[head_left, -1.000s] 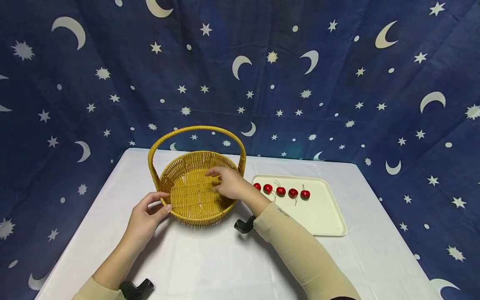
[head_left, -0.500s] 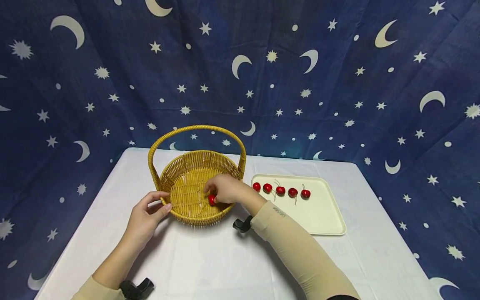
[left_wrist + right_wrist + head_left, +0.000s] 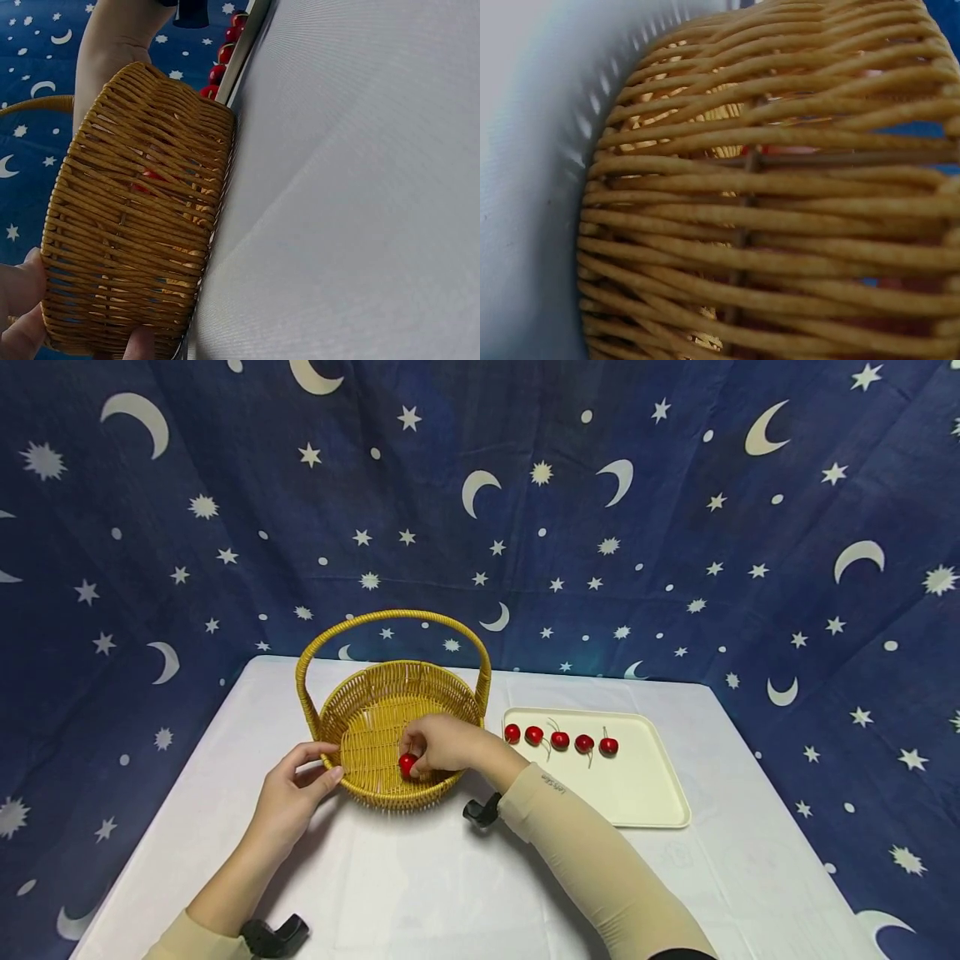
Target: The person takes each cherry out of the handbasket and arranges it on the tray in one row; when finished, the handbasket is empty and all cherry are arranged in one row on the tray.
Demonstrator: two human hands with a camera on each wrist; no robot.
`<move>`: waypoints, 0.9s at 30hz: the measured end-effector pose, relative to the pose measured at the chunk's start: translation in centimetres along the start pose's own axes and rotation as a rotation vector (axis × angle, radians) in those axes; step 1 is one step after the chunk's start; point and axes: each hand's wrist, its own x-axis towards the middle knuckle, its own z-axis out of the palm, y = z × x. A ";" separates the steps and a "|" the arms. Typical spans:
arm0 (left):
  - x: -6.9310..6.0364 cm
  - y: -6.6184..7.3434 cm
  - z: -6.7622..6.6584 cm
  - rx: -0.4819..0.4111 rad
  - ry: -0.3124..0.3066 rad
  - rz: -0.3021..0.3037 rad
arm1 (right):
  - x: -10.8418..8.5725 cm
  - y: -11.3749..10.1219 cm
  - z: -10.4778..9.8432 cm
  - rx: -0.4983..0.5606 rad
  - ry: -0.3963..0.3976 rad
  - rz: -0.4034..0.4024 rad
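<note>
Inside the round wicker basket (image 3: 405,672), my right hand (image 3: 450,745) pinches a red cherry (image 3: 407,765) between thumb and fingers, low near the basket floor. My left hand (image 3: 294,789) holds the basket's left front rim, fingers and thumb at the edge. In the left wrist view, fingertips (image 3: 139,343) touch the outside of the weave, and a bit of red shows through the gaps. Woven strands of the basket wall (image 3: 780,225) fill most of the right wrist view, hiding most of the right hand.
Right of the basket lies a cream rectangular tray (image 3: 637,797). Several stemmed cherries (image 3: 559,740) sit in a row along its far side. The basket's tall arched handle (image 3: 393,613) stands upright over it. A dark blue star-and-moon cloth hangs behind the white table (image 3: 420,885).
My right hand has dipped lower in the basket, then moved slightly left. The cherry, hidden at first, now shows at its fingertips. My left hand has stayed on the rim.
</note>
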 end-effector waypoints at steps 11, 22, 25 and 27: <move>0.1 0.0 0.0 0.009 0.006 0.011 | -3.5 0.1 -2.1 0.184 0.194 -0.065; 0.2 0.1 0.2 0.004 -0.015 0.003 | -13.1 5.9 -3.3 0.265 0.432 0.099; 0.2 0.1 0.0 0.008 -0.015 0.003 | -15.6 8.4 -3.5 0.260 0.499 0.189; 0.3 0.2 -0.1 0.009 -0.015 0.002 | -17.3 10.3 -3.7 0.231 0.549 0.262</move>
